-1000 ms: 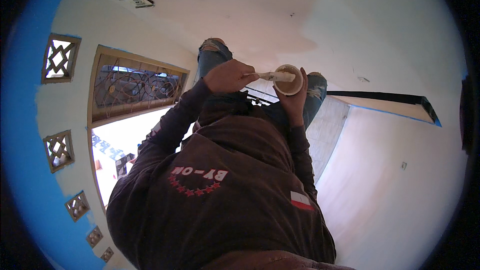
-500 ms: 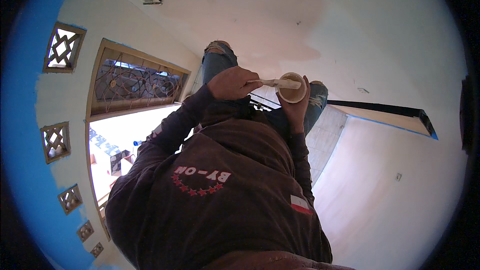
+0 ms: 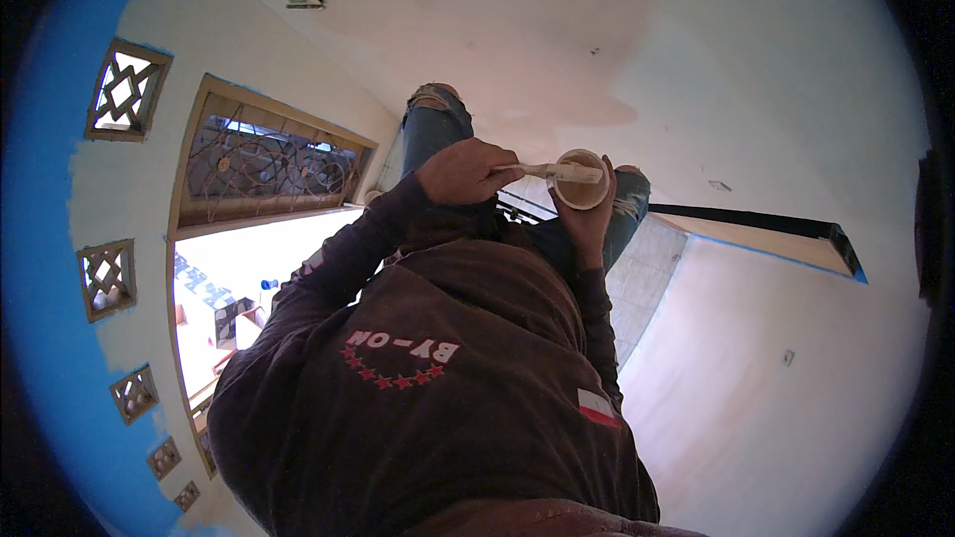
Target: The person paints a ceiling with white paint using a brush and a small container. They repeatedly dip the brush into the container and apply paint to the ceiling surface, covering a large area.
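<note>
My left hand is closed round the handle of a pale, paint-smeared paintbrush, held out toward the right. The brush's flat head lies across the mouth of a small round whitish cup; I cannot tell whether it touches the rim or what lies inside. From the right side, my right hand wraps the cup and keeps its open top facing up. Both hands are in front of my body, over my legs in torn jeans.
A light wall with a damp-looking pinkish patch lies ahead. On the left are a wooden-framed window with a metal grille, a bright opening, and several lattice vents. A dark-edged ledge juts out at right, above pale floor tiles.
The brush head has shifted slightly downward over the cup, and the cup is slightly lower. Both hands keep their hold.
</note>
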